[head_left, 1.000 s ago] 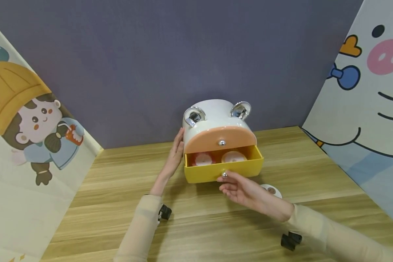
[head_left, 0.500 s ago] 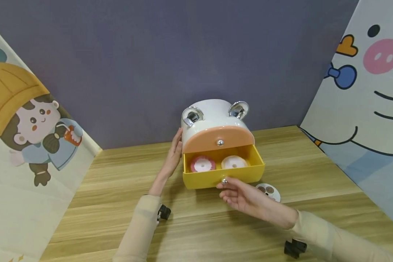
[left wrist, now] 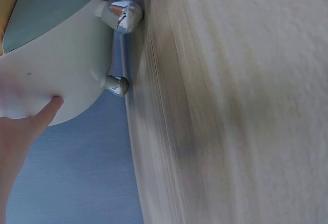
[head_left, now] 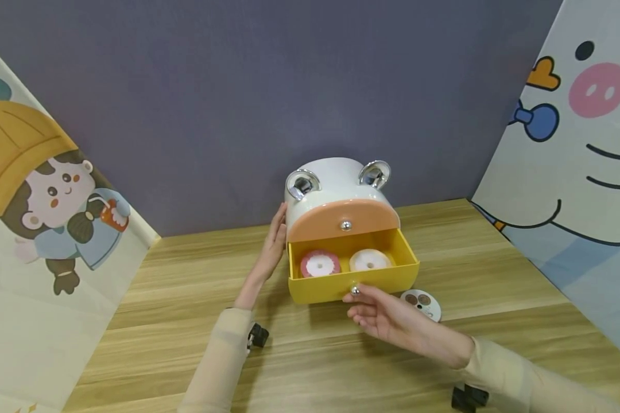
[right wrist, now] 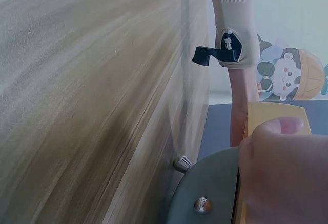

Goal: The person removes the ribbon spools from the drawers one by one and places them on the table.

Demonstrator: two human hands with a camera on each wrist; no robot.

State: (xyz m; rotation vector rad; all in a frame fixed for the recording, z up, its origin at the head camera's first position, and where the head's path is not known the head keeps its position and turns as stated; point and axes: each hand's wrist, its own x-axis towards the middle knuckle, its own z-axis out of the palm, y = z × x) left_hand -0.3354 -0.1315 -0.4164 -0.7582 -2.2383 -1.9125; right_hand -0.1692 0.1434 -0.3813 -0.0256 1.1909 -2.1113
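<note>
The yellow drawer (head_left: 315, 291) projects from the white box (head_left: 336, 178) directly ahead of the right hand (head_left: 392, 321), whose fingertips pinch the silver knob (head_left: 355, 290), the remaining fingers loosely bent. Beyond the right hand, inside the drawer, a pink roll (head_left: 320, 264) and a cream roll (head_left: 369, 260) lie side by side. The left hand (head_left: 274, 244), fingers extended and holding nothing, rests against the box's side; a round disc (head_left: 427, 305), partly hidden by the right hand, lies just beyond it on the table (head_left: 186, 321).
</note>
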